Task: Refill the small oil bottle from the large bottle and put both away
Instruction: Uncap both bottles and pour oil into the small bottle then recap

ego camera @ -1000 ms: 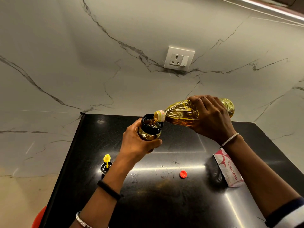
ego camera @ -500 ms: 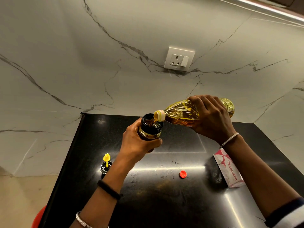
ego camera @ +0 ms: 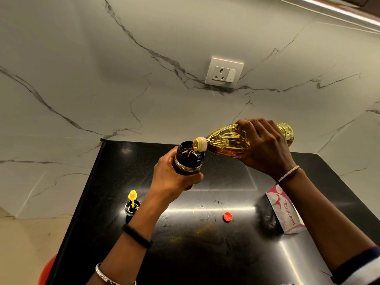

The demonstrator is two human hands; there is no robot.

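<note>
Pouring in progress. The left hand (ego camera: 174,179) is wrapped round the small bottle (ego camera: 187,168) and holds it upright above the counter (ego camera: 205,254), mouth open. The right hand (ego camera: 267,149) grasps the large bottle (ego camera: 226,140) round its body, tipped near level, with the neck just over the small bottle's rim. A thin stream of oil (ego camera: 190,152) runs into the mouth. Neither bottle rests on the counter.

Assessment — the small bottle looks well filled. Oil appears to show near the shoulder, though the dark neck hides the exact level.

To finish cleanly:
- Hold the neck centred over the opening.
- Ease the tilt back gradually as the level nears the neck.
- Right the large bottle with a slight roll, so the last drip falls inside.
- Grip firmly; either bottle will turn slick if oil runs down its outside.

Outstanding: the red cap (ego camera: 227,216) and the yellow-tipped lid (ego camera: 132,205) lie apart on the counter — each to be refitted before the bottles are put away.
</note>
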